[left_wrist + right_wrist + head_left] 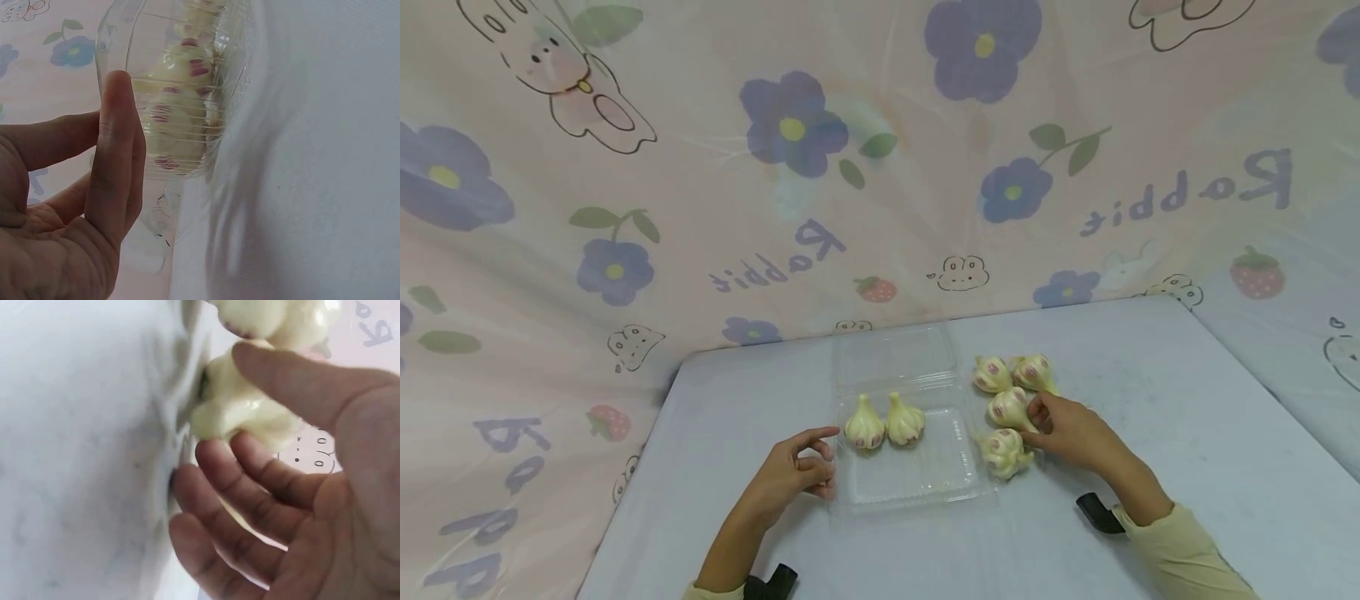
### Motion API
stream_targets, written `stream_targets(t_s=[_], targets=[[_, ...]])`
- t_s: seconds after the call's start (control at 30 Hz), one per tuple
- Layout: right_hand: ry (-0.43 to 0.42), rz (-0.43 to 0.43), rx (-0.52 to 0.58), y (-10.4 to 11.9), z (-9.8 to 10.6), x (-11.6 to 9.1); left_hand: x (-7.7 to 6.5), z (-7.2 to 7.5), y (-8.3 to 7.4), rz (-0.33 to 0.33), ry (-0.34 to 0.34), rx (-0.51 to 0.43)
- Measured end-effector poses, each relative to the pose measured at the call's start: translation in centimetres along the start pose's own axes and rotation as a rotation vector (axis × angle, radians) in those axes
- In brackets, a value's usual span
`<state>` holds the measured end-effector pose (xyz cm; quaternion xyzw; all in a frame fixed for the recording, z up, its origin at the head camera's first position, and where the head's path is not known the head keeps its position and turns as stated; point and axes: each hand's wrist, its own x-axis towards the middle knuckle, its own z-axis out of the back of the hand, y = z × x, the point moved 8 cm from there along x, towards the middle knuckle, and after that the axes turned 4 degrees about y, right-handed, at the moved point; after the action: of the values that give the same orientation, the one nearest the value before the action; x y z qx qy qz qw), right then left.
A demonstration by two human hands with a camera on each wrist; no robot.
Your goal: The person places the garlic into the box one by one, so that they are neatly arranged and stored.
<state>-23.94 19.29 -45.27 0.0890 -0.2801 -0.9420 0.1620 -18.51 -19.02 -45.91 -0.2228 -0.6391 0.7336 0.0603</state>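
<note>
Two pale garlic bulbs, a left one (865,425) and a right one (906,421), stand with stems up in the back left of a clear plastic clamshell box (917,492). At the box's left wall is my left hand (797,467), holding nothing; its fingers appear to touch the plastic in the left wrist view (115,156). Several more bulbs lie right of the box. My right hand (1078,433) pinches one garlic bulb (1009,407) at its stem end between thumb and fingertips. A nearer bulb (1003,452) lies just below that hand.
The box's lid (895,354) lies open toward the back. Two garlic bulbs, one left (992,374) and one right (1033,372), sit behind the pinched one. A white cloth covers the table (1150,375); a printed curtain (887,167) hangs behind it.
</note>
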Motion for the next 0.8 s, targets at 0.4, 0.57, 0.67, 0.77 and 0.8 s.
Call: stream_targets(t_s=[0.4, 0.57, 0.67, 0.77, 0.8], targets=[[0.020, 0.002, -0.017, -1.1, 0.4, -0.3, 0.0, 0.0, -0.1, -0.001, 0.003, -0.006], [-0.003, -0.024, -0.007, -1.7, 1.3, -0.5, 0.1, 0.0, 0.1, -0.003, 0.005, -0.005], [-0.031, -0.022, 0.007, -1.8, 2.2, -0.7, 0.2, 0.1, 0.3, -0.001, 0.003, -0.007], [-0.055, -0.009, 0.026, -1.9, 2.9, -1.0, 0.3, 0.2, 0.5, 0.005, -0.006, -0.005], [-0.061, -0.004, 0.036, -2.0, 3.1, -1.1, 0.3, 0.2, 0.5, 0.005, -0.008, -0.003]])
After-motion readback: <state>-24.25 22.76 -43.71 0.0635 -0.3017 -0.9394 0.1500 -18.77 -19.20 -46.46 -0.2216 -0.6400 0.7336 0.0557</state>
